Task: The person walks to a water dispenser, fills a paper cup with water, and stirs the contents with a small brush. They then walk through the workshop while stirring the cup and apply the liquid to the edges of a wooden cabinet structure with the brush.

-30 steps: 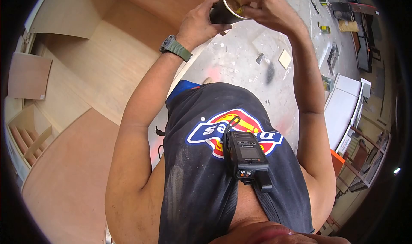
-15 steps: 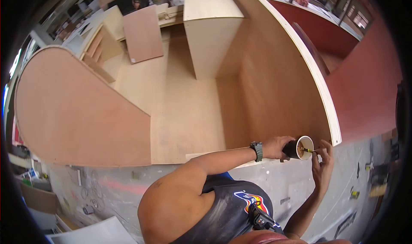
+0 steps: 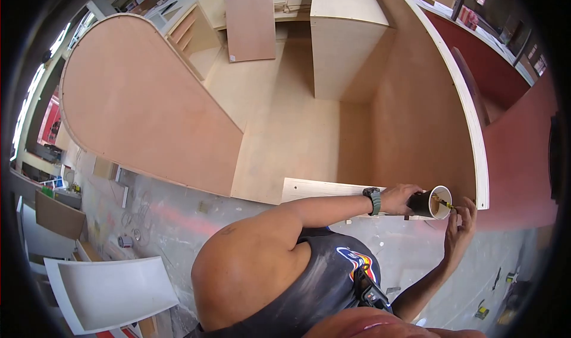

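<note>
My left hand (image 3: 397, 199), with a watch (image 3: 373, 200) on its wrist, is closed around a dark paper cup (image 3: 421, 204). The cup is tilted, its white inside facing right, and something orange-brown lies in it. A thin tool with a yellow-and-black handle (image 3: 445, 204) reaches into the cup mouth; my right hand (image 3: 461, 222) pinches its outer end. The tool's tip is too small to make out. Both hands are near the front end of a tall curved plywood panel (image 3: 416, 112), above a pale wooden strip (image 3: 315, 189).
A plywood box (image 3: 351, 55) stands on the wooden base (image 3: 279, 118). To the left rises a rounded panel (image 3: 143, 106), and a loose board (image 3: 251, 26) leans at the back. A red curved panel (image 3: 523, 159) is on the right. A white panel (image 3: 113, 293) lies low left.
The view has swung, so the wooden structure sits farther right and higher. Both hands keep hold of the cup and the thin tool, which show slightly farther right.
</note>
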The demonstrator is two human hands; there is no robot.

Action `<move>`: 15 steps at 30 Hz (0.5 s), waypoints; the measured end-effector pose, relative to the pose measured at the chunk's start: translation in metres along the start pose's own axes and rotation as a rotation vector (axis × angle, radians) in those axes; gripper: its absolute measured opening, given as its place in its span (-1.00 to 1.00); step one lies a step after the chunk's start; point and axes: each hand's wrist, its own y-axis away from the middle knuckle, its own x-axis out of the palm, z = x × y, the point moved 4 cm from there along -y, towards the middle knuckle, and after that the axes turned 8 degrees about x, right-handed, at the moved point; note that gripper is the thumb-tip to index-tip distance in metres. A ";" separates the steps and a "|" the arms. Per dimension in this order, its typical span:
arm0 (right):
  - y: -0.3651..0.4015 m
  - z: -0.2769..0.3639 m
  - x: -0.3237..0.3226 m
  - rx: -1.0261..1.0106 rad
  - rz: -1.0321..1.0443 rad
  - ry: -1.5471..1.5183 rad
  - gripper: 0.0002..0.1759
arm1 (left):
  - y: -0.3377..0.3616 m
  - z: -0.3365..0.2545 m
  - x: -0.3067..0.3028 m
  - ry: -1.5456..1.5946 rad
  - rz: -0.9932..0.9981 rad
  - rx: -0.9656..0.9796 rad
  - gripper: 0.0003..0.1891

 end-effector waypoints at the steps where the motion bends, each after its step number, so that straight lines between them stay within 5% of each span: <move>1: 0.001 0.007 -0.004 -0.016 -0.012 -0.003 -0.91 | 0.002 0.000 0.001 -0.013 -0.005 0.003 -0.21; 15: -0.012 0.008 -0.011 -0.099 0.140 0.017 -0.90 | -0.001 0.008 0.008 -0.030 -0.128 0.003 -0.33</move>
